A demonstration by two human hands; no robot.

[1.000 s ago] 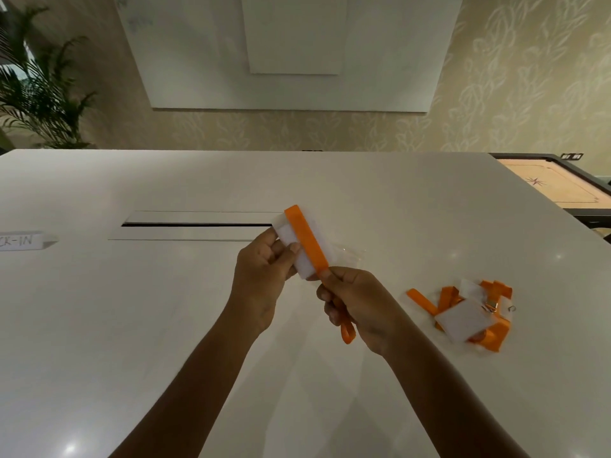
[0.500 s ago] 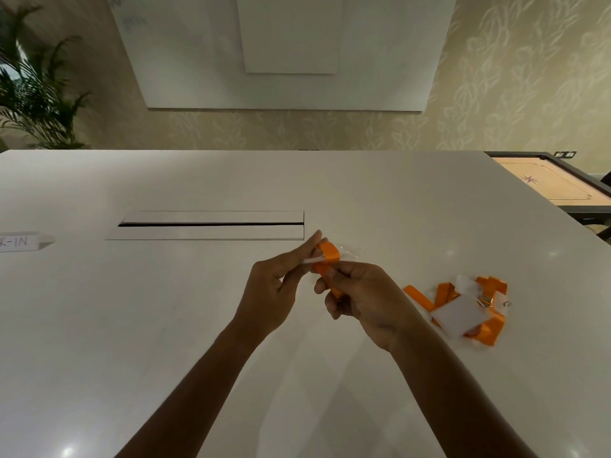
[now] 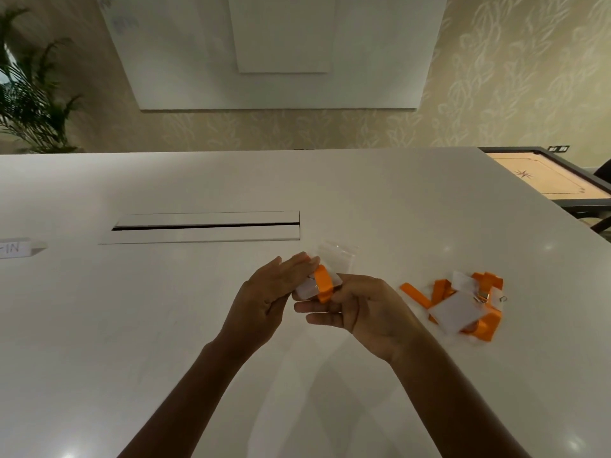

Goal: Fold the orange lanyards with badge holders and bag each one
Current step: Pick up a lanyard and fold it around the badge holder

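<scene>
Hands meet above the middle of a broad white table (image 3: 165, 325), whose smooth top shows soft glints of lamp light. I take the long rectangular slot (image 3: 205, 226) cut into that top as my landmark.

Just nearer me than the slot's right end, the left hand (image 3: 264, 302) and the right hand (image 3: 367, 312) hold one folded lanyard (image 3: 322, 284) between them, lifted off the surface. Its strap is a flat, woven-looking orange ribbon bent into a short loop, lying across a pale, stiff rectangular badge holder (image 3: 305, 290). I can make out a small metal clip where strap meets holder.

The left hand's fingers lie fairly straight and close together along the holder's far side, pressing it. Its thumb side I cannot see clearly. The right hand's thumb and forefinger pinch the orange loop and the holder's right edge, and its remaining fingers stretch out loosely underneath.

A clear plastic bag (image 3: 337, 254), thin, glossy and nearly invisible, lies flat on the table just behind the hands, close to the slot's right end.

Farther right of the slot sits a loose pile of lanyards (image 3: 463, 305): tangled orange ribbon, a white square badge holder on top, and silver clips catching light.

Left of the slot stands a small white folded card (image 3: 16, 248) with dark lettering, partly cut off.
</scene>
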